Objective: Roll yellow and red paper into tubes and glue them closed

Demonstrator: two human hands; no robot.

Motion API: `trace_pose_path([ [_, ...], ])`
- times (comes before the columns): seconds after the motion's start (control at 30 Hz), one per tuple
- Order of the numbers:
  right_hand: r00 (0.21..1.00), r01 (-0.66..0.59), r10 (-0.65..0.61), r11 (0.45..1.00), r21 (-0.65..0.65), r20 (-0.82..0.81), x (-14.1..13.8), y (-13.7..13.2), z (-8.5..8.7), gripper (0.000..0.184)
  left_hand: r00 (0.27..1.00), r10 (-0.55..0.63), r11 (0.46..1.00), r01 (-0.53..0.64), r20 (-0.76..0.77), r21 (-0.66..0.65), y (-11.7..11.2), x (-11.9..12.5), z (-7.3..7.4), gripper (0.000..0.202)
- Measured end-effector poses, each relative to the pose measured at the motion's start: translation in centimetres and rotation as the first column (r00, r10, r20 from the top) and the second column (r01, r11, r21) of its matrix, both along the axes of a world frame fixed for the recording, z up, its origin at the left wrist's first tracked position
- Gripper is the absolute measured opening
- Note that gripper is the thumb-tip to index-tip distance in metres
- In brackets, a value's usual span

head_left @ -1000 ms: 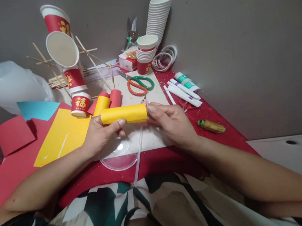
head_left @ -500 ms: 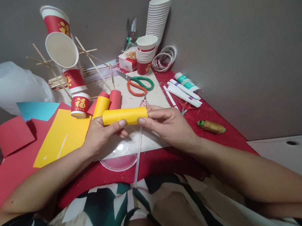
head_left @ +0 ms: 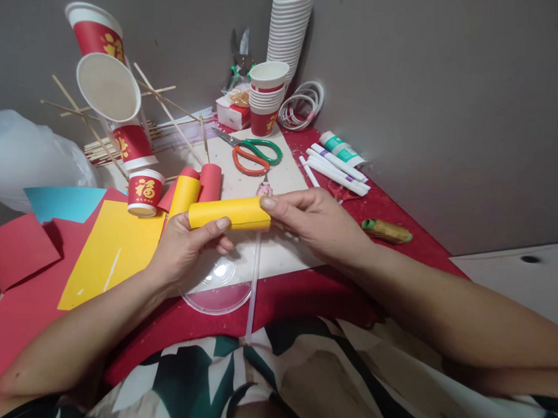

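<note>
A yellow paper roll (head_left: 230, 212) lies level in the air between both hands, above a clear plastic lid (head_left: 217, 286). My left hand (head_left: 185, 249) grips its left end, thumb on the front. My right hand (head_left: 315, 223) pinches its right end with the fingers closed round it. A thin white stick (head_left: 253, 282) runs from under the roll toward my lap. Behind the roll lie a shorter yellow roll (head_left: 186, 196) and a red roll (head_left: 210, 182).
Sheets of yellow (head_left: 113, 251), red (head_left: 21, 250) and blue paper (head_left: 61, 202) lie at the left. Scissors (head_left: 253, 155), paper cup stacks (head_left: 287, 30), a cup-and-skewer structure (head_left: 111, 91), glue tubes (head_left: 339, 168), a gold roll (head_left: 386, 231) and wire rings (head_left: 304, 104) crowd the back against the wall.
The roll has sunk slightly and turned a little in my hands. My right fingers have shifted from the roll's end face to pinching its right end.
</note>
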State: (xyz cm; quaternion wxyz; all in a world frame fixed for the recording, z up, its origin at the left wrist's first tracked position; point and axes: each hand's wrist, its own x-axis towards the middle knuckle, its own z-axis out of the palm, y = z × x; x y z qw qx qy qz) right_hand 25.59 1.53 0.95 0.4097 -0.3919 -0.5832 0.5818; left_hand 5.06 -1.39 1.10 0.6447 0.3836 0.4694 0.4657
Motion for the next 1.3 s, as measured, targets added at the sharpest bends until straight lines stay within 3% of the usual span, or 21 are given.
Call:
trace_pose_path([
  [0.13, 0.999, -0.001, 0.002, 1.0, -0.017, 0.039, 0.0, -0.1, 0.2, 0.04, 1.0, -0.007, 1.0, 0.007, 0.01, -0.011, 0.1, 0.1, -0.1, 0.019],
  [0.33, 0.995, 0.101, -0.101, 0.995, -0.005, 0.026, -0.2, -0.4, 0.3, 0.031, 1.0, -0.011, 0.999, 0.012, 0.027, -0.039, 0.2, 0.3, 0.1, 0.025],
  [0.57, 0.973, 0.152, -0.185, 0.963, -0.22, -0.137, -0.3, 0.2, -0.6, 0.035, 0.992, 0.085, 0.989, -0.072, -0.096, 0.13, 0.1, -0.2, 0.2, 0.025],
  [0.73, 0.973, 0.07, -0.13, 0.954, -0.293, -0.189, -0.5, 0.3, -1.0, 0.038, 0.978, 0.124, 0.978, -0.093, -0.165, 0.186, 0.0, -0.3, 0.1, 0.023],
  [0.93, 0.99, 0.079, -0.097, 0.981, -0.178, -0.099, -0.3, 0.1, -1.0, 0.026, 0.972, 0.104, 0.969, -0.052, -0.21, 0.24, -0.2, -0.5, 0.0, 0.022],
  [1.1, 0.997, 0.075, -0.074, 0.993, 0.094, -0.006, -0.3, -0.3, -0.2, 0.019, 0.959, 0.069, 0.963, 0.008, -0.274, 0.27, -0.6, -0.4, 0.2, 0.021],
  [1.17, 0.997, 0.07, -0.068, 0.992, 0.103, -0.026, -0.4, -0.4, -0.2, 0.021, 0.929, 0.134, 0.934, -0.003, -0.344, 0.358, -0.9, -0.4, 0.3, 0.016],
  [1.27, 0.971, 0.146, -0.146, 0.989, -0.012, -0.188, -0.5, -0.3, -0.6, 0.025, 0.837, 0.297, 0.837, 0.004, -0.459, 0.548, -1.3, -0.8, 0.3, 0.006],
  [1.3, 0.952, 0.172, -0.182, 0.983, -0.064, -0.245, -0.4, -0.1, -0.7, 0.025, 0.823, 0.307, 0.828, 0.016, -0.478, 0.56, -1.3, -1.1, 0.3, 0.005],
])
